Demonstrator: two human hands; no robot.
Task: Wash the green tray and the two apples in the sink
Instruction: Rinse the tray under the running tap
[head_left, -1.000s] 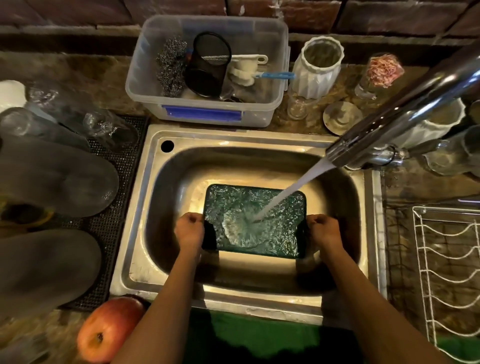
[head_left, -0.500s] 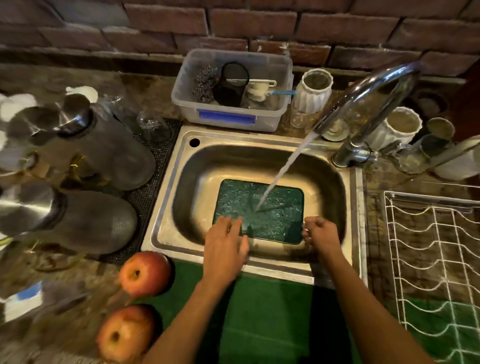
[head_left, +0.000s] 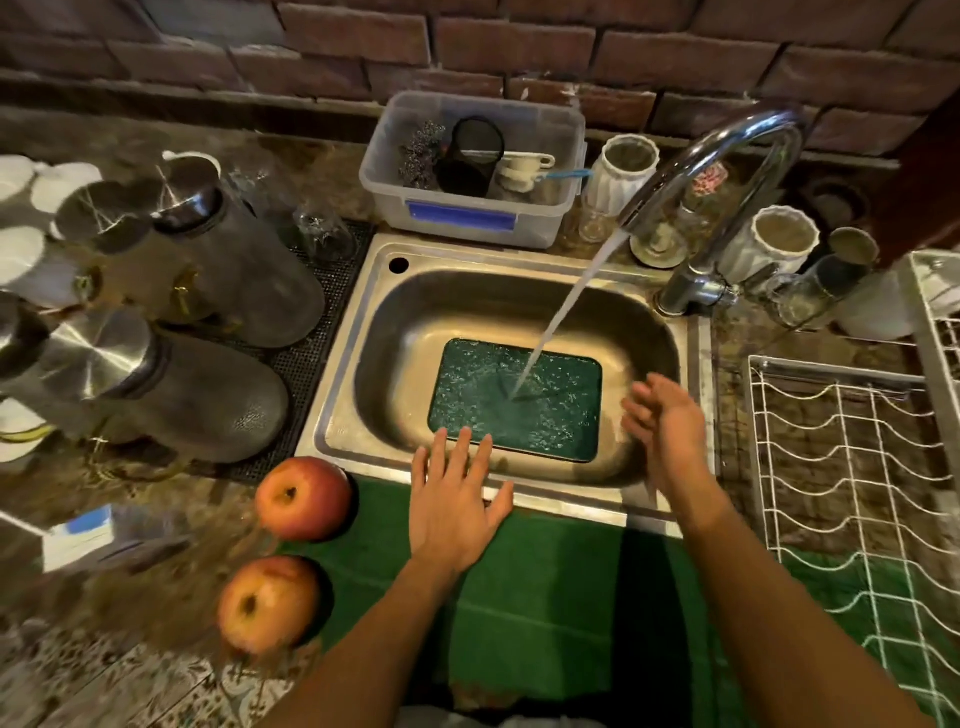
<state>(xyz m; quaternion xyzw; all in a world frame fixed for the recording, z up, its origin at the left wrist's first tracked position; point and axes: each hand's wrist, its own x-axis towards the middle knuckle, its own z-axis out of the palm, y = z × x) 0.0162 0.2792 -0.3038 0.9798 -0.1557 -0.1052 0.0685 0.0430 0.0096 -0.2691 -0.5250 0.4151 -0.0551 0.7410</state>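
The green tray (head_left: 514, 400) lies flat on the bottom of the steel sink (head_left: 363, 332), with water from the tap (head_left: 727, 156) falling on its middle. Two red apples rest on the counter left of the sink's front corner: one apple (head_left: 304, 498) nearer the sink, the other apple (head_left: 267, 603) closer to me. My left hand (head_left: 457, 499) hovers over the sink's front rim, fingers spread, holding nothing. My right hand (head_left: 670, 431) is above the sink's right side, fingers apart and empty, just off the tray's right edge.
Two large dark jars (head_left: 171, 384) with metal lids lie on a black mat left of the sink. A clear plastic box (head_left: 472, 171) of scrubbers stands behind it. White vases (head_left: 628, 171) and glasses crowd the tap. A white wire rack (head_left: 852, 467) sits right. A green cloth (head_left: 545, 597) covers the front edge.
Both hands have let go of the tray, which now lies flat in the sink. My left hand drew back over the front rim; my right hand lifted and opened. The view pulled back.
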